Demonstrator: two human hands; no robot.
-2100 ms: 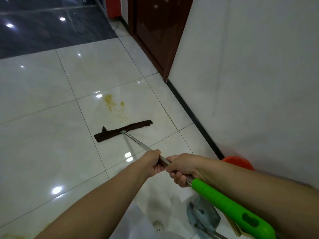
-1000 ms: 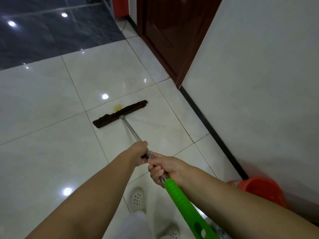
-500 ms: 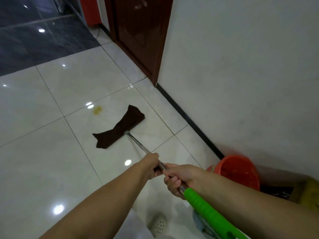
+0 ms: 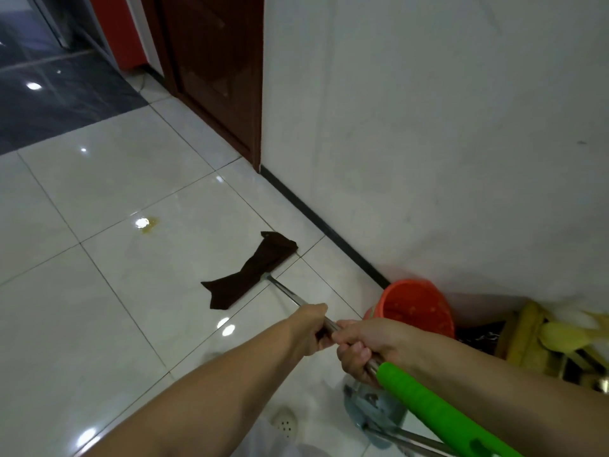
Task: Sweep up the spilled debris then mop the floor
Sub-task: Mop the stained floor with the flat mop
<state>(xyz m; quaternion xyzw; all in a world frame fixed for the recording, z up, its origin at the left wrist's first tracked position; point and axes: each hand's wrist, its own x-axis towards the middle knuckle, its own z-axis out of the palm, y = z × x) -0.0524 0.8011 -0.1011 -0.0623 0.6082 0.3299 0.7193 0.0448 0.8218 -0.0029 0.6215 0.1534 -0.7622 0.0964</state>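
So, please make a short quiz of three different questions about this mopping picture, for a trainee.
1. True or false: the yellow stain lies under the mop cloth.
2. Which hand is nearer the cloth on the mop pole: A) left hand, B) right hand?
3. Fill in: the orange bucket stands against the ____.

Key: 1 false, the stain lies apart from the cloth, uncovered; 2 A; 3 wall.
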